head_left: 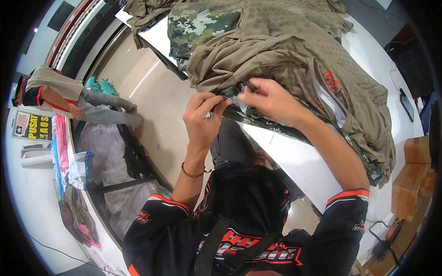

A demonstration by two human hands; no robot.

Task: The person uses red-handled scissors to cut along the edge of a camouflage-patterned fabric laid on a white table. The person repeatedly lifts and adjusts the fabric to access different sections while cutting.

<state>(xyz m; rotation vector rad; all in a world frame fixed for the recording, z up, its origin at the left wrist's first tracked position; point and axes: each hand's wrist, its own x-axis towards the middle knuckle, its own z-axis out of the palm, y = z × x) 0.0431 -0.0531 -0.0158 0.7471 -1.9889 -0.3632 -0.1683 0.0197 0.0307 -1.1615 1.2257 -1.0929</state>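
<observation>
Rectangular sign [32, 125] far left: black and yellow. Brown cardboard boxes [413, 177], probably stacked, right edge.

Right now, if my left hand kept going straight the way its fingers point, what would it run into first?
The left hand points right, toward the right hand. It already pinches the dark fabric edge held between them, so it would likely meet the right hand's fingertips first, though depth is unclear.

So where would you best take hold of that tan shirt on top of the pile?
Probably at the near hem of the tan shirt, coming from the table's front edge. That edge lies loose and bunched there, where the left hand and right hand are pinching fabric; the rest lies spread flat over the pile.
</observation>
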